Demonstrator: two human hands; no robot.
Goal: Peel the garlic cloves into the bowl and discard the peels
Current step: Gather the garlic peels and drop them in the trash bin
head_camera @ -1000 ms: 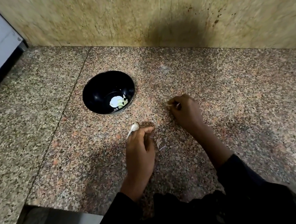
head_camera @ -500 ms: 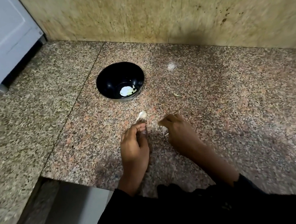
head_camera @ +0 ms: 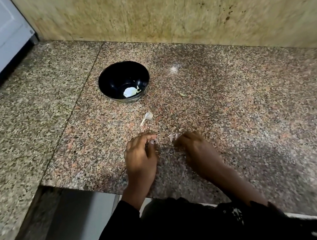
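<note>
The speckled pink-and-grey granite countertop (head_camera: 228, 115) fills most of the view, with its near edge cut off at 6 o'clock by the person's dark sleeves (head_camera: 179, 224) and a mottled tan stone wall (head_camera: 166, 17) across 12 o'clock; a pale blue-white cabinet panel (head_camera: 0, 36) is cropped at 10 o'clock. The round black bowl (head_camera: 114, 76) sits at about 11 o'clock from the hands and well apart from them, with a pale peeled garlic piece (head_camera: 130, 92) lying in its bottom. The left hand (head_camera: 140, 158) reaches toward 12 o'clock, back up, its fingers curled and its fingertips pinching a small pale scrap that is too blurred to name. The right hand (head_camera: 196, 151) points toward 10 o'clock with its fingers curled under; they hide whatever they grip, so I cannot tell if it holds anything. Thin papery garlic peels (head_camera: 173, 135) lie on the counter just at its fingertips. An unpeeled whitish garlic clove with a stalk (head_camera: 147, 116) lies between bowl and left hand, long axis running from 1 o'clock to 7 o'clock, bulb end toward 1. A faint white smudge (head_camera: 174, 69) at 3 o'clock of the bowl and a tiny greenish fragment (head_camera: 182, 94) are hard to make out.
</note>
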